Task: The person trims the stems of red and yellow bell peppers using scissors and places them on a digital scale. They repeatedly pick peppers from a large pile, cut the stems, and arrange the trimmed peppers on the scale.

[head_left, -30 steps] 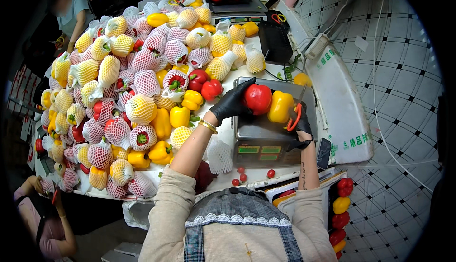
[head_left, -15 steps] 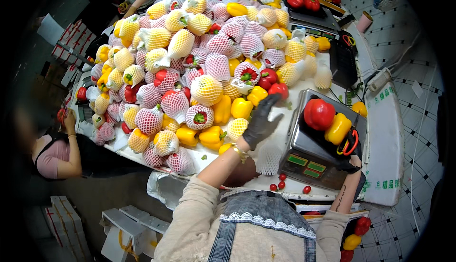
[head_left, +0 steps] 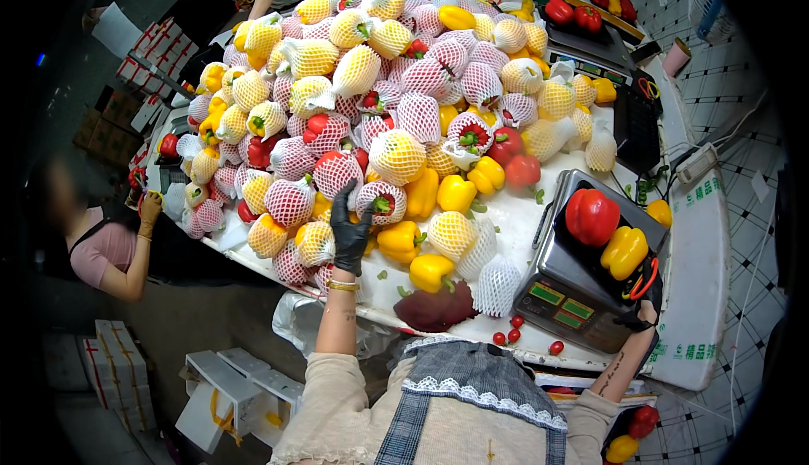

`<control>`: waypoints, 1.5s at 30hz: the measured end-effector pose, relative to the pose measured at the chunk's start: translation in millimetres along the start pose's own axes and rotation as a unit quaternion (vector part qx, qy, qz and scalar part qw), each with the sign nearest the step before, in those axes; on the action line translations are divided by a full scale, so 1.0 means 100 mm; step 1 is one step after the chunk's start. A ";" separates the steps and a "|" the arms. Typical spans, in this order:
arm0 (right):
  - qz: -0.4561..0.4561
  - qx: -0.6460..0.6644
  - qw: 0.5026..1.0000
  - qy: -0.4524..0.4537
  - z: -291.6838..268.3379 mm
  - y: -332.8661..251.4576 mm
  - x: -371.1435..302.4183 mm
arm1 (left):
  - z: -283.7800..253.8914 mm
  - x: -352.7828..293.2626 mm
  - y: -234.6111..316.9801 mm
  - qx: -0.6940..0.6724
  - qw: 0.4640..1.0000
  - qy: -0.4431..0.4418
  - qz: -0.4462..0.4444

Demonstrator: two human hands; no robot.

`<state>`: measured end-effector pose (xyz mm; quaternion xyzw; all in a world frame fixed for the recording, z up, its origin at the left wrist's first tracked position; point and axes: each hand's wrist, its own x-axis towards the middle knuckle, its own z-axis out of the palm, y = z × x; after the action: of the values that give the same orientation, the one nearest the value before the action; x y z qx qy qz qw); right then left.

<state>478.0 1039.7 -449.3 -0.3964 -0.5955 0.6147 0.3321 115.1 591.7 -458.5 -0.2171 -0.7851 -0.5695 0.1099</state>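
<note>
Black-gloved left hand [head_left: 350, 233]; red, yellow peppers [head_left: 592, 216].

On the desk [head_left: 522, 221], the heap of netted peppers [head_left: 379, 103] lies left of the scale [head_left: 581, 288], which carries two peppers [head_left: 607, 229]; small tomatoes [head_left: 514, 330] sit before the scale's near edge.

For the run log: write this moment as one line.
left hand: gloved, on netted red pepper in pile | right hand: at scale edge | scale pan: red pepper, yellow pepper
</note>
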 end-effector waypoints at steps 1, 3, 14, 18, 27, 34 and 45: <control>-0.012 -0.002 1.000 0.015 -0.01 -0.01 -0.02 | 0.07 0.01 -0.03 0.032 0.998 -0.043 0.030; -0.039 -0.008 0.998 0.047 -0.04 -0.03 -0.03 | 0.21 -0.03 -0.03 0.209 0.972 -0.094 0.052; -0.229 0.120 0.966 -0.029 0.32 -0.14 -0.76 | 0.27 0.01 -0.30 0.273 0.961 -0.045 0.019; 0.014 0.287 0.908 -0.303 1.07 -0.01 -0.94 | 0.40 -0.08 -0.13 -0.238 0.948 0.003 -0.211; 0.086 0.208 0.846 -0.483 2.45 0.21 -1.20 | 0.83 -0.81 0.36 -0.523 0.790 -0.136 -0.291; 0.159 0.311 0.873 -0.340 2.59 -0.03 -1.33 | 0.74 -0.64 0.88 -0.159 0.973 -0.143 -0.082; 0.035 0.158 0.927 -0.339 2.46 -0.12 -1.34 | 0.59 -0.63 1.19 -0.264 0.938 -0.098 -0.202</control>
<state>322.0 807.4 -430.4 -0.1268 -0.5533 0.8100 0.1472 230.7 664.8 -403.2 -0.1294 -0.6409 -0.7424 -0.1463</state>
